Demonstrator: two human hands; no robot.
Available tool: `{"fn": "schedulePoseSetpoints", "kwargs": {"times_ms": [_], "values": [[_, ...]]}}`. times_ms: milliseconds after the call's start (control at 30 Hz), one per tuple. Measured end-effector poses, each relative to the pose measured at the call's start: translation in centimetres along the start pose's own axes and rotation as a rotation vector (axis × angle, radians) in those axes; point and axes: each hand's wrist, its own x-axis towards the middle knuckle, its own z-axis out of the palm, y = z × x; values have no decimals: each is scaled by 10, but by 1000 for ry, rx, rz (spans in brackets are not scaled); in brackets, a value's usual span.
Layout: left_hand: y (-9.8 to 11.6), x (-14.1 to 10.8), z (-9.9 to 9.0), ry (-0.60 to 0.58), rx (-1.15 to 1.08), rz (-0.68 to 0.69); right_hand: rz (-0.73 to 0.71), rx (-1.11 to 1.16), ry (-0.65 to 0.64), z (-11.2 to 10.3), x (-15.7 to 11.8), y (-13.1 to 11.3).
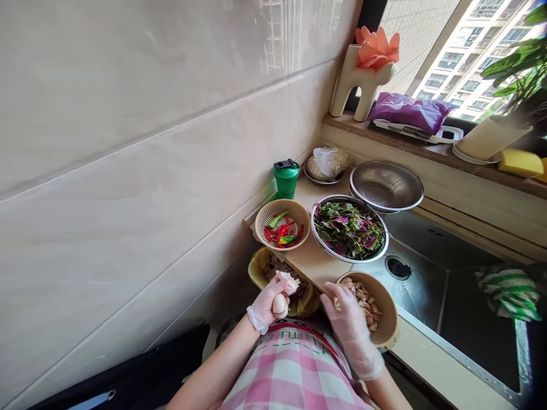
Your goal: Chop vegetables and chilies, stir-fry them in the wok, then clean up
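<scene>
My left hand [267, 303], in a clear glove, is closed around garlic [281, 306]; a whitish bulb part shows below the thumb and ragged papery skin above it. My right hand [351, 330], gloved too, is at the left rim of a tan basket [391, 330] of garlic cloves [368, 302]. Its fingers are bent, with a small pale garlic clove [337, 304] at the tips. Below and between the hands is a bin with a yellow liner [257, 270], holding papery scraps.
Red and green chillies [282, 230] lie in a small basket [260, 213]. Leafy greens [350, 228] fill a metal colander beside it. Behind stand a green shaker bottle [286, 181], a bagged bundle [327, 164] and a metal strainer [387, 185]. A sink [421, 285] is at right.
</scene>
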Motion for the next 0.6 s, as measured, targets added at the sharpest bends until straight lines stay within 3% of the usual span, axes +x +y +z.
{"fn": "schedulePoseSetpoints", "kwargs": {"times_ms": [67,133,267,400,600], "values": [[-2,-3,5,-20,-27,40,47,206,-199,23,7,-29],[-2,-7,8,-42,-36,59,59,266,-292,41,12,-51],[0,-12,9,-15,-12,158,19,323,-265,56,16,-57],[3,-14,12,29,2,241,135,557,-218,66,17,-45],[-2,-16,14,91,47,288,218,641,-130,82,14,-42]]}}
